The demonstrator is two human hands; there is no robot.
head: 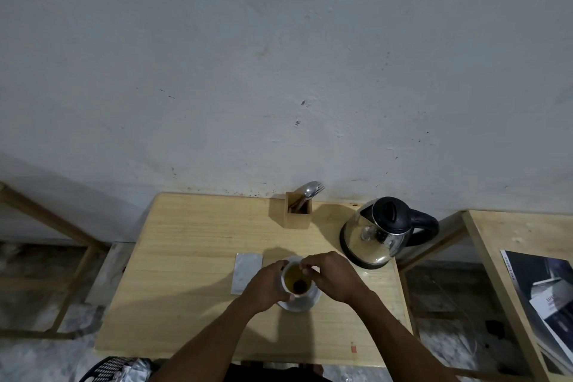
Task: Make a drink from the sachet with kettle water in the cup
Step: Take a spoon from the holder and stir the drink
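Pale wooden table (186, 257): left hand (263, 287) gripping the white ceramic cup (286, 284), right hand (336, 277), seemingly pinching the dark teabag (299, 286) by its string, should dip gently.

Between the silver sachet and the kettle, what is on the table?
In the head view, the cup on its saucer stands between sachet and kettle; the left hand grips it, the right hand is at its rim.
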